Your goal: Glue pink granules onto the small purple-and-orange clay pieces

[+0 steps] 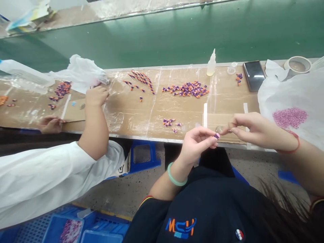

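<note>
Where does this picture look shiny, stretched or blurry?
Head view: white glare streaks the film-covered brown cardboard worktop; pale sheen marks the long green surface. Same view: edges look stretched, loose dark hair lower right looks soft, and the small purple piece in the left hand lacks detail.

The left hand (196, 143) is pinched, and the right hand (255, 130), curled, faces it (the two close together).

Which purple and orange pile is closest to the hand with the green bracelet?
The small pile by the table's front edge, left of the left hand; the big pile and others lie farther away.
</note>
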Demonstrator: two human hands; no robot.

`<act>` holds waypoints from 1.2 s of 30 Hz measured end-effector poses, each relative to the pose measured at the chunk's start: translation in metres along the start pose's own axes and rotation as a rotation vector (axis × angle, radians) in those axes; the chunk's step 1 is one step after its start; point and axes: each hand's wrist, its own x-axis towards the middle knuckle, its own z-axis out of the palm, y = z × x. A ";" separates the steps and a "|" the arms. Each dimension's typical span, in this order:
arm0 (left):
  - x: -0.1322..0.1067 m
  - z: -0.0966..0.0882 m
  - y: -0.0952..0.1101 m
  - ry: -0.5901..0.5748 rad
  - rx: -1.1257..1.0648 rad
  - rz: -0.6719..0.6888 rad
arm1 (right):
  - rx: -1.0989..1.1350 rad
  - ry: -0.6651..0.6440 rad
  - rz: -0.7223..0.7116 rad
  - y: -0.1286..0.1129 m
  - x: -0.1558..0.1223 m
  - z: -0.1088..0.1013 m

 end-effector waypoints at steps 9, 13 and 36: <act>-0.008 0.033 0.023 -0.077 0.019 0.163 | 0.173 0.197 -0.013 -0.033 -0.027 0.004; -0.008 0.033 0.022 -0.085 0.073 0.154 | 0.131 0.194 -0.060 -0.036 -0.031 0.003; -0.006 0.037 0.023 -0.187 -0.034 0.214 | 0.001 0.206 -0.141 -0.040 -0.035 0.006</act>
